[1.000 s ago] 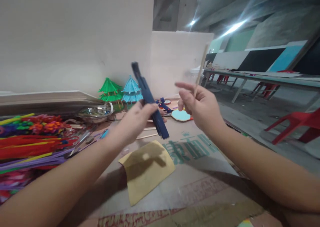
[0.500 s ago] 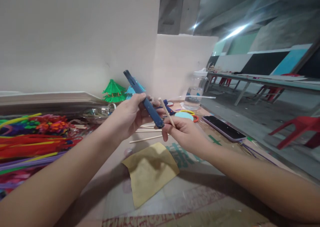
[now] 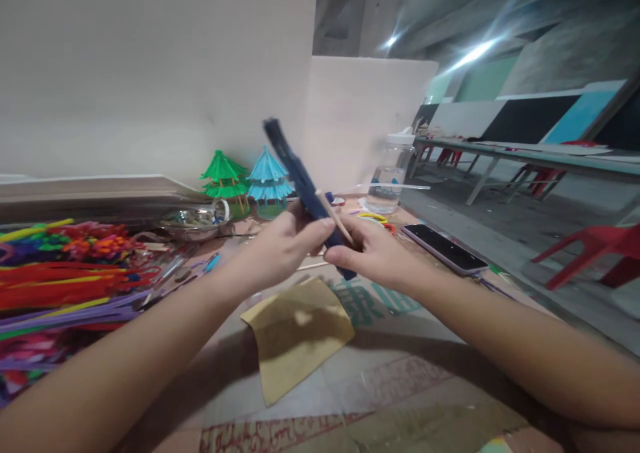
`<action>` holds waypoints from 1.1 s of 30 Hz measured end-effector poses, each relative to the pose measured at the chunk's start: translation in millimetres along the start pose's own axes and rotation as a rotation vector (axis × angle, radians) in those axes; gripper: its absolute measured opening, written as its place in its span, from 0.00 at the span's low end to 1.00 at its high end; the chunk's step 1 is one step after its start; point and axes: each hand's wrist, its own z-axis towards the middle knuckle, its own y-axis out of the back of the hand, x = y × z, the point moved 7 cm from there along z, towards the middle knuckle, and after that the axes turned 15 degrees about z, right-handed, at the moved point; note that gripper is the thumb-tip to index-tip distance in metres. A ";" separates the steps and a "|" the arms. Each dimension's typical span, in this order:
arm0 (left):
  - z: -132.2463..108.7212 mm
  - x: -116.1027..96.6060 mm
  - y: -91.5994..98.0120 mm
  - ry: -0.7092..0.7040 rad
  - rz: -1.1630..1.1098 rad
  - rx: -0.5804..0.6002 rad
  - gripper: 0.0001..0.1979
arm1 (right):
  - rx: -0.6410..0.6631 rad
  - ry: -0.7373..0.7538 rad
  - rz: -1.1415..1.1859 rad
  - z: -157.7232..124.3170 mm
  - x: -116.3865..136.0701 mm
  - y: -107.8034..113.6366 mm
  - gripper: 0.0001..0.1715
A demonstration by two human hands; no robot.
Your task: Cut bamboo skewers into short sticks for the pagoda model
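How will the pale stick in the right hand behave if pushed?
Probably fairly stiff: the pale stick looks straight, without visible sag, in the right hand. Likely light, being slim. Might snap if forced sideways, given that thinness.

Dim; ceiling lamp point(image 3: 473, 54) flares; shadow darkens yellow sheet point(image 3: 303, 346); slight blur

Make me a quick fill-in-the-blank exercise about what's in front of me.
1. The left hand grips a dark ____ tool.
2. A thin pale stick is held in the ____ hand.
3. The small tiered model beside the light-blue one is ____.
4. The clear bottle has a ____ lid.

Missing words: blue; right; green; white.
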 end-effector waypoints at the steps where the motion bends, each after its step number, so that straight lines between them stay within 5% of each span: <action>1: -2.1 -5.1 -4.0 -0.025 0.074 0.031 0.15 | 0.011 -0.014 -0.053 -0.6 1.2 -0.5 0.25; 6: -8.7 -13.6 2.4 -0.070 0.323 0.101 0.22 | 0.002 -0.084 -0.477 3.9 4.3 29.4 0.18; 10: -26.9 7.5 15.0 0.006 0.565 0.140 0.18 | 0.130 -0.421 -0.865 1.7 -31.9 72.3 0.24; 16: -85.1 16.1 -13.7 -0.137 0.766 0.373 0.15 | 0.319 -0.649 -1.118 -9.5 -93.7 99.1 0.37; 20: -104.9 20.7 -19.3 -0.192 0.830 0.374 0.18 | 0.210 -0.626 -1.172 -6.1 -96.5 107.9 0.31; 22: -108.7 26.7 -21.4 -0.220 0.815 0.391 0.19 | 0.041 -0.502 -0.998 0.1 -81.6 103.7 0.28; 25: -111.2 35.8 -24.8 -0.244 0.758 0.413 0.17 | -0.124 -0.308 -0.319 5.3 -59.1 75.2 0.32; 27: -112.0 38.6 -25.6 -0.256 0.732 0.402 0.16 | -0.089 -0.237 0.042 5.6 -48.9 43.0 0.30; 33: -111.0 36.9 -24.2 -0.283 0.663 0.319 0.13 | 0.038 -0.294 0.331 -6.8 -57.3 -26.1 0.38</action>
